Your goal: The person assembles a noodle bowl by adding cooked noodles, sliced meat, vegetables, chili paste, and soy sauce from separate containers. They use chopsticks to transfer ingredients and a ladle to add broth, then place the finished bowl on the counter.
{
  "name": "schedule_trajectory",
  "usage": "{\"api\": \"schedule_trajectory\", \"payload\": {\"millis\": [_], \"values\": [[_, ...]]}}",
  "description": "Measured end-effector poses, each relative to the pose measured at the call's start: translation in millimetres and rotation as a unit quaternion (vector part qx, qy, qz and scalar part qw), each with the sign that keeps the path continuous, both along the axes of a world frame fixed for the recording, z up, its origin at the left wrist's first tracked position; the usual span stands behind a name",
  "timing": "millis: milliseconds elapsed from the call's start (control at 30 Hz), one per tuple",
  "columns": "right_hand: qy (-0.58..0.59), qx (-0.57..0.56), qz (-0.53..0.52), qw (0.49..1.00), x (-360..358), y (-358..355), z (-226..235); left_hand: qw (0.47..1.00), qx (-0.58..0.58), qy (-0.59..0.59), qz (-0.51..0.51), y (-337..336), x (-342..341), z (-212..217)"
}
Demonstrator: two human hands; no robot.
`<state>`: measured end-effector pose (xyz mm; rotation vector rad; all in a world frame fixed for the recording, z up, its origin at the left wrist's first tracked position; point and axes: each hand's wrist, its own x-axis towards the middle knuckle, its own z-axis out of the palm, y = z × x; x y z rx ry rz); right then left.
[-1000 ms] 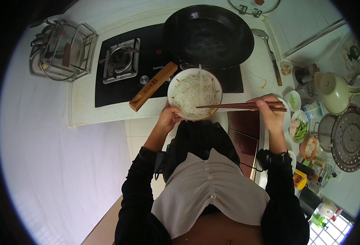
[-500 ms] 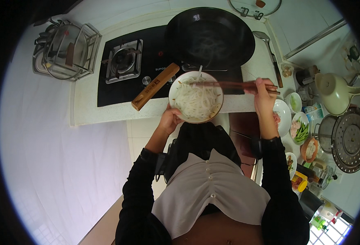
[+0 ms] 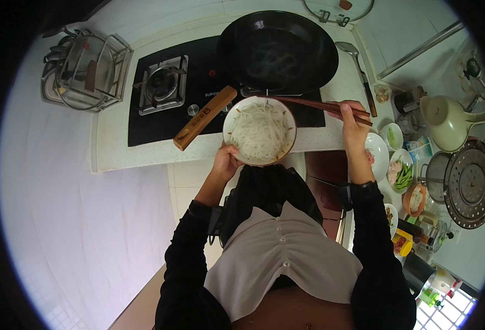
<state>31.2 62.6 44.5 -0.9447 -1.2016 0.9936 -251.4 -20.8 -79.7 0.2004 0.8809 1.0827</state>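
My left hand (image 3: pixel 227 161) grips the lower left rim of a white bowl (image 3: pixel 232 146) full of pale, thin noodles (image 3: pixel 260 131). My right hand (image 3: pixel 353 120) is closed around a pair of brown chopsticks (image 3: pixel 314 104), which point left across the bowl's far rim. At their tips a whitish strand hangs over that rim. Just beyond the bowl sits a black wok (image 3: pixel 278 49), its handle (image 3: pixel 205 118) wooden and reaching toward the front left past the bowl. Faint pale strands or steam show in the wok; I cannot tell which.
The wok stands on a black gas hob (image 3: pixel 143 124) with a second burner (image 3: pixel 161 84) at left. A metal spatula (image 3: pixel 358 66) lies right of the wok. Along the right counter are plates of food (image 3: pixel 400 171), a kettle (image 3: pixel 445 124) and a perforated steamer tray (image 3: pixel 472 184). A wire rack (image 3: pixel 118 71) stands far left.
The right hand's chopsticks have swung slightly, their tips shifting from over the noodles to the bowl's far rim. The left hand still holds the bowl. The whole view has shifted a little.
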Motion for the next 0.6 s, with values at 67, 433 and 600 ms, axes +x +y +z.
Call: {"api": "schedule_trajectory", "payload": {"millis": [67, 433, 600], "values": [[0.049, -0.037, -0.019, 0.998, -5.8, 6.4, -8.1, 1.000, 0.004, 0.013, 0.001, -1.2, -0.1, 1.2], [-0.096, -0.009, 0.096, 0.991, 16.7, -41.4, 35.2, 1.000, 0.020, -0.001, 0.007, 2.6, -3.3, -2.2], [-0.063, 0.007, 0.001, 0.998, 14.1, -16.8, 30.0, 1.000, 0.014, -0.003, 0.011, 4.0, -2.1, -2.0]]}}
